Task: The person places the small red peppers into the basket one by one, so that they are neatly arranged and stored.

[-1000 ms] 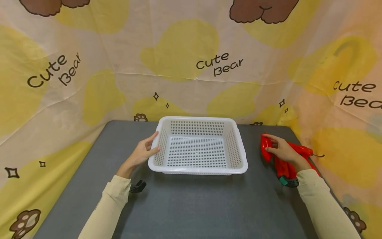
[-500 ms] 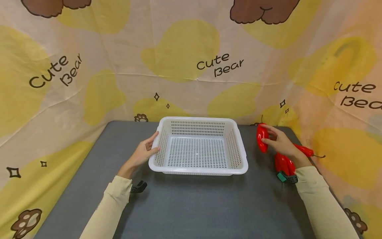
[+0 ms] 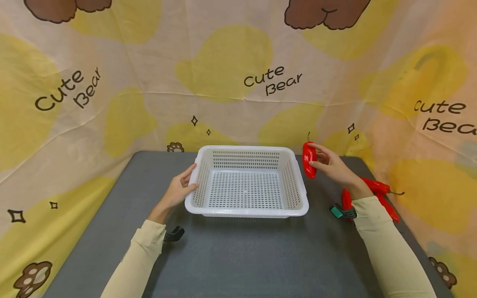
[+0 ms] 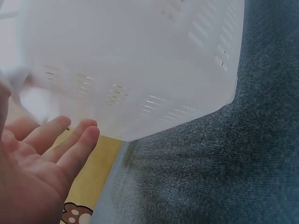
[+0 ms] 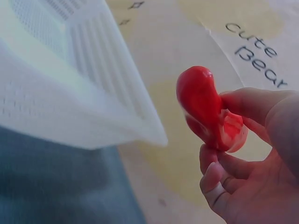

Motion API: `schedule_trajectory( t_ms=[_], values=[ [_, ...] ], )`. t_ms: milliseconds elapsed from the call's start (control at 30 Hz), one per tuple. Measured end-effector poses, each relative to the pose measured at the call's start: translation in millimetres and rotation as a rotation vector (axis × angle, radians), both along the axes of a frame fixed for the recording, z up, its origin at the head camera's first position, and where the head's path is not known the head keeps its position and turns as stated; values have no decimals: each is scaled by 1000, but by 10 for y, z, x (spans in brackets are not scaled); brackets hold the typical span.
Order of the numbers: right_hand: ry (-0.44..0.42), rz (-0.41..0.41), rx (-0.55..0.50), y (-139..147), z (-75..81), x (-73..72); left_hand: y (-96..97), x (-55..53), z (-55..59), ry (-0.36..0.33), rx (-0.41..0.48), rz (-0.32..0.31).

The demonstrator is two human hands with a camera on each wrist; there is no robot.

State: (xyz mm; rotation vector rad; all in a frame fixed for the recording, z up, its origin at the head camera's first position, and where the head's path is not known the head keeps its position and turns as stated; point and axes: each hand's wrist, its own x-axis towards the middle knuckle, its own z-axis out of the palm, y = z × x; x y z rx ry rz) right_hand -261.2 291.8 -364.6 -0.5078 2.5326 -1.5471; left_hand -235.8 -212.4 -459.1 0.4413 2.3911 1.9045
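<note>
A white perforated plastic basket (image 3: pixel 246 213) sits on the dark table. At its left rim, my left hand (image 3: pixel 174 193) holds on, thumb over the inside and the other fingers along the outer wall. The left wrist view shows those fingers (image 4: pixel 77 149) beneath the rim, against the basket's side. My right hand (image 3: pixel 333 165) pinches a red pepper (image 3: pixel 309 160) between thumb and fingers, raised just beyond the basket's right rim with its thin stem pointing up. From the right wrist, the pepper (image 5: pixel 198 95) appears glossy and curved, apart from the basket wall.
More red peppers (image 3: pixel 374 186) lie at the table's right side, partly hidden by my right forearm. A dark wrist strap with a green piece (image 3: pixel 337 212) hangs under the right wrist. A printed cloth (image 3: pixel 223 62) encloses the grey table (image 3: pixel 238 256) behind and at both sides.
My right hand has lifted the red pepper from the pile and carried it left and away from me, towards the basket's far right corner. The left hand and basket have stayed in place.
</note>
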Motion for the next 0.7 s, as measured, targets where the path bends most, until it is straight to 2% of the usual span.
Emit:
schedule_trajectory(
  t_ms=[333,500,700],
  values=[
    [-14,59,-48,-369,-4,-133,-16,-21,-2,-10,29,-36],
    [-42,61,-36,-548,-1,-197,-11,-26,20,-7,43,-61],
    [-52,75,-36,-763,-7,-259,5,-22,32,-22,27,-50]
  ],
)
